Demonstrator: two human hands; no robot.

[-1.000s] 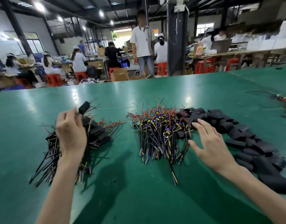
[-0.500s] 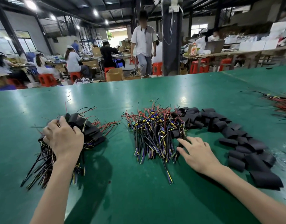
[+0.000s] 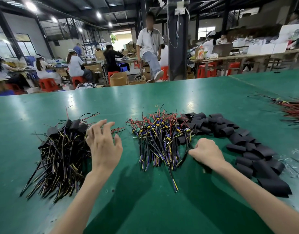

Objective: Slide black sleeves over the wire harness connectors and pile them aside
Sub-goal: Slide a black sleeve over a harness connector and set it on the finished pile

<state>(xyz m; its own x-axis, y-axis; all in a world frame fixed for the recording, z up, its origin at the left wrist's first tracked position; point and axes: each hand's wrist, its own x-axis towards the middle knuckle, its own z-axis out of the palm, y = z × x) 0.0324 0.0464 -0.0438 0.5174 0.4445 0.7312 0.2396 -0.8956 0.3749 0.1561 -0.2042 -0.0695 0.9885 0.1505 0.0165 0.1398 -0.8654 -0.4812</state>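
Left hand (image 3: 103,146) hovers spread by the sleeved pile (image 3: 60,149) at 9 o'clock. Right hand (image 3: 207,152), 3 o'clock, pinches a black harness wire (image 3: 185,157)

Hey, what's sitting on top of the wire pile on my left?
Black sleeves cap the far ends of the wire pile, with red wire tips poking out beyond. The open left grip covers the pile's right edge, so wires behind it are hidden.
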